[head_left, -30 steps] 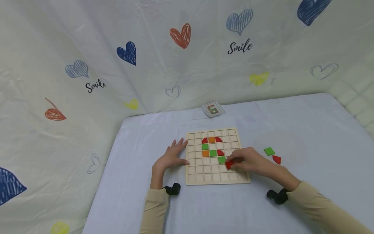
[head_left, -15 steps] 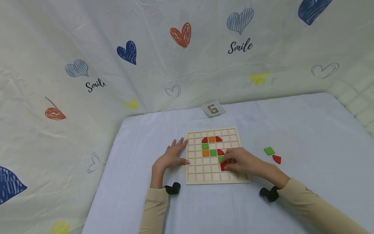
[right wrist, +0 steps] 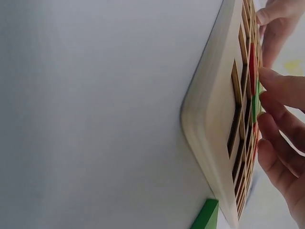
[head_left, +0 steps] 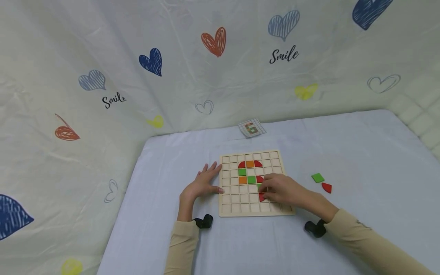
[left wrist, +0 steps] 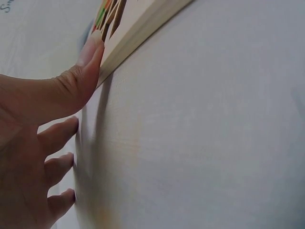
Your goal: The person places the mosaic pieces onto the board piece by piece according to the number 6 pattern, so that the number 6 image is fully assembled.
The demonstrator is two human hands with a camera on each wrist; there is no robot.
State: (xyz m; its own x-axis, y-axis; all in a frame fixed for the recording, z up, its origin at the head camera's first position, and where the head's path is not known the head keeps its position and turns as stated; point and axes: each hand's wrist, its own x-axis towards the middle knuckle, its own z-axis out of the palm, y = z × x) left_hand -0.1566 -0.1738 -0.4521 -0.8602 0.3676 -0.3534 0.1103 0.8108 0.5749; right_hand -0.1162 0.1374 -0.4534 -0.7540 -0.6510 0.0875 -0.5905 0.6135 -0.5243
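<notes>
A wooden grid board (head_left: 237, 198) lies on the table, with red, green and orange tiles set in some of its cells. My left hand (head_left: 201, 185) rests beside its left edge, fingers spread; the thumb (left wrist: 89, 50) touches the rim in the left wrist view. Over the board's right half, my right hand (head_left: 283, 189) has its thumb on a red quarter-circle tile (head_left: 261, 197) that sits in a cell. Its index fingertip is at the green square tile (right wrist: 257, 98) just above. The hand partly hides both tiles and the cells to their right.
To the right of the board, a green square tile (head_left: 317, 178) and a red quarter-circle tile (head_left: 327, 187) lie loose on the white tablecloth (head_left: 364, 152). A small pattern card (head_left: 252, 128) lies at the table's back edge, by the printed curtain (head_left: 172, 103).
My right hand has carried the red quarter-circle tile leftward and down into a cell under the green tile; its grip has loosened. My left hand stays at the board's edge.
</notes>
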